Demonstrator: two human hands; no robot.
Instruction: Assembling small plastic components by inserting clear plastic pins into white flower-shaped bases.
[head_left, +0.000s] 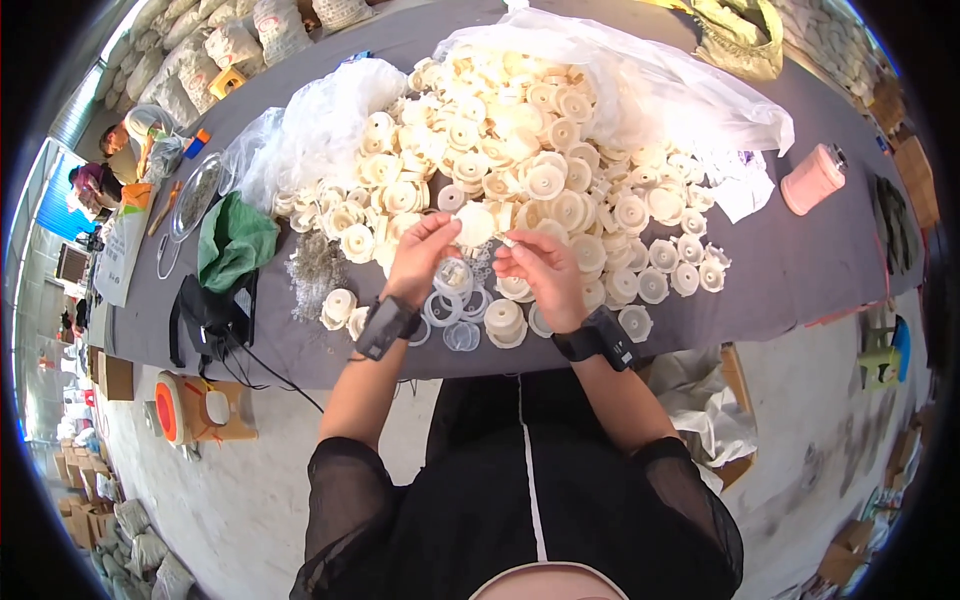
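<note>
While our right grip (548, 272) pinches a small white piece (508, 241) above the grey-covered bench (790, 265), nearer its front edge, we cannot tell whether our left grip (425, 254) is clamped; we should hold both steady.

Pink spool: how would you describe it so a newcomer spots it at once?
On the big grey table, find the heap of cream discs and go right, past the clear plastic sheet. The pink spool sits just beyond, with a dark tip at its upper right. Its pink body sets it apart from the white crumpled material on its left.
</note>
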